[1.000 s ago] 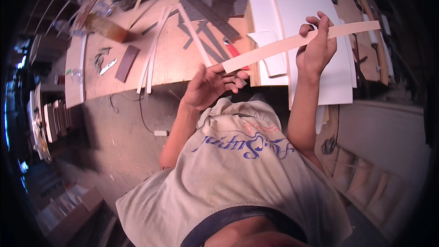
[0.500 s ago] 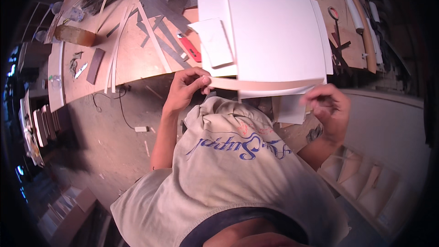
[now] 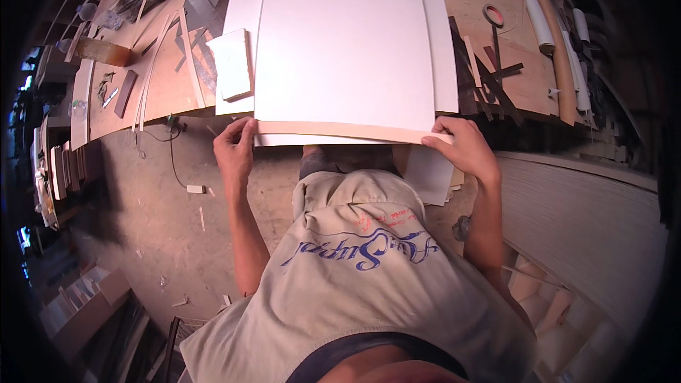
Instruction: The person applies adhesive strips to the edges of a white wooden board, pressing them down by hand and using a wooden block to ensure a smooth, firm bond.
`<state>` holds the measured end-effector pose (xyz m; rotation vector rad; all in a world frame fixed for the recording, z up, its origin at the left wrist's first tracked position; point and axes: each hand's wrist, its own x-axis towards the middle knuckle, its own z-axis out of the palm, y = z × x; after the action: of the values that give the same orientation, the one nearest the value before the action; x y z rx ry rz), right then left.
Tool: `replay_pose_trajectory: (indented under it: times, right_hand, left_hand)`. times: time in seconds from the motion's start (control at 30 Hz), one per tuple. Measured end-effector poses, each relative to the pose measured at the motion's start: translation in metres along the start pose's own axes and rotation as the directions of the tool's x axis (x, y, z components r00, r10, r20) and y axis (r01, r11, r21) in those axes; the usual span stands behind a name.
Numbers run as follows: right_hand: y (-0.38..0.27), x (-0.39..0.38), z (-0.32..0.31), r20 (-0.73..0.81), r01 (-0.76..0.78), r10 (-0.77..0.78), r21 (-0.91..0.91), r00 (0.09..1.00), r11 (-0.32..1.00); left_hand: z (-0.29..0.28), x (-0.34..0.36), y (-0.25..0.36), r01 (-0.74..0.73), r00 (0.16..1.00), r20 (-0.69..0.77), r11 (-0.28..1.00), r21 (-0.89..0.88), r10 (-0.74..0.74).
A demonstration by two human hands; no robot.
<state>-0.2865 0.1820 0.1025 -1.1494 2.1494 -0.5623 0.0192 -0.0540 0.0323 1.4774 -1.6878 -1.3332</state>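
A thin, pale beige strip (image 3: 340, 130) stretches along the near edge of a large white panel (image 3: 344, 50). Its left end is pinched between the thumb and fingers of my left hand (image 3: 234, 149), at the panel's near left corner. At the opposite corner, my right hand (image 3: 464, 145) grips the other end with thumb below and fingers above. Another white board (image 3: 441, 42) lies under the panel and shows on both sides. On its left part rests a small white block (image 3: 230, 64).
Thin strips (image 3: 159, 64) and a brown bottle (image 3: 103, 51) lie on the wooden table's left side. Dark strips (image 3: 489, 78), a roll of tape (image 3: 493, 15) and white rolls (image 3: 539, 23) are at right. A cable (image 3: 172, 152) hangs to the floor.
My right hand has closed on the strip's right end. The strip now lies straighter along the panel's near edge. The whole view has shifted, with the panel now further left.
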Motion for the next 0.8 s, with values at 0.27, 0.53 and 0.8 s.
replay_pose_trajectory:
  times: [0.27, 0.53, 0.8]
  right_hand:
    - [0.029, 0.017, -0.008, -0.092, 0.06, -0.057, 0.029, 0.994, 0.998]
    - [0.042, 0.024, -0.009, -0.002, -0.035, 0.035, -0.137, 0.999, 0.99]
    - [0.008, 0.025, -0.009, 0.017, -0.087, 0.101, -0.372, 0.995, 0.924]
  left_hand:
    - [0.02, -0.001, 0.007, -0.173, 0.961, -0.214, 0.984, 0.031, 0.176]
    - [0.023, -0.006, 0.008, -0.163, 0.941, -0.295, 0.986, 0.024, 0.163]
    - [0.032, -0.012, 0.016, -0.216, 0.904, -0.364, 0.974, 0.063, 0.224]
